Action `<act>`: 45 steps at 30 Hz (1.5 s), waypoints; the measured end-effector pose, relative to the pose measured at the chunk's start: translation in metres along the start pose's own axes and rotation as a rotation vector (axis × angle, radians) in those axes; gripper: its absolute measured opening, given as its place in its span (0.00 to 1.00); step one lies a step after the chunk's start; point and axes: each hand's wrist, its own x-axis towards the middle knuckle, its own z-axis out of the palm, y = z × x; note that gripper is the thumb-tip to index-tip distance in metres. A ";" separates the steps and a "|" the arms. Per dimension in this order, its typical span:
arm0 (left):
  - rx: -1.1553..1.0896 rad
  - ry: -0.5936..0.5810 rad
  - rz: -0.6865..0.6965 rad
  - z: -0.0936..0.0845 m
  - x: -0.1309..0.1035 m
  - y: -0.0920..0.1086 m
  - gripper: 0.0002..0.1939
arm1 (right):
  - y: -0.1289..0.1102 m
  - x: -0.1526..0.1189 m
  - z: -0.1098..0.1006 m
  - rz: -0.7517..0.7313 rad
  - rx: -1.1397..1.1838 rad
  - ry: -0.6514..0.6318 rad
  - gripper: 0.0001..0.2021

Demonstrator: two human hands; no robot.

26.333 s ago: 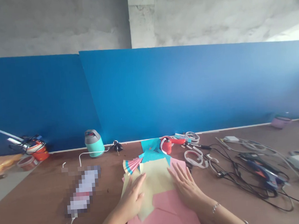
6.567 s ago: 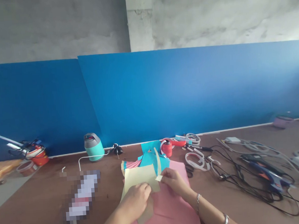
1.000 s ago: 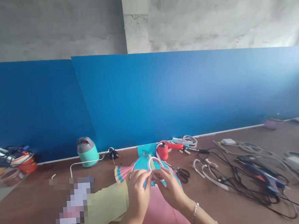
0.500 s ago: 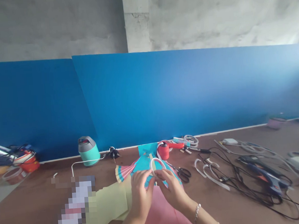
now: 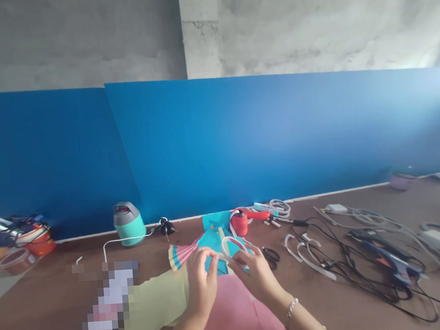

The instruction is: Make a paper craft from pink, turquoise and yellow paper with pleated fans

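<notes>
A narrow white roll of tape (image 5: 225, 244) stands in the fingers of my right hand (image 5: 255, 268), which is closed on its near side. My left hand (image 5: 202, 274) pinches the free end of the tape, and a short pale strip (image 5: 222, 257) spans the gap between the hands. Below and beyond them lie blue paper (image 5: 212, 238) and a pleated paper fan (image 5: 181, 254) striped pink, blue and cream. Pink paper (image 5: 235, 309) lies under my wrists, with pale yellow-green paper (image 5: 161, 300) to the left. Black-handled scissors (image 5: 270, 257) are partly hidden behind my right hand.
A red round-bodied thing (image 5: 239, 224) stands behind the paper. White curled strips (image 5: 317, 268), black cables and a blue glue gun (image 5: 395, 266) lie to the right. A teal-and-grey container (image 5: 130, 226) and keys (image 5: 165, 226) sit by the blue partition (image 5: 241, 143).
My hands have moved apart, the left one going left and the right one slightly right. A short strip of tape now shows between them.
</notes>
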 end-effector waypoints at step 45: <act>-0.098 -0.030 -0.251 0.005 -0.006 -0.013 0.16 | 0.024 0.003 -0.015 0.021 -0.090 0.088 0.10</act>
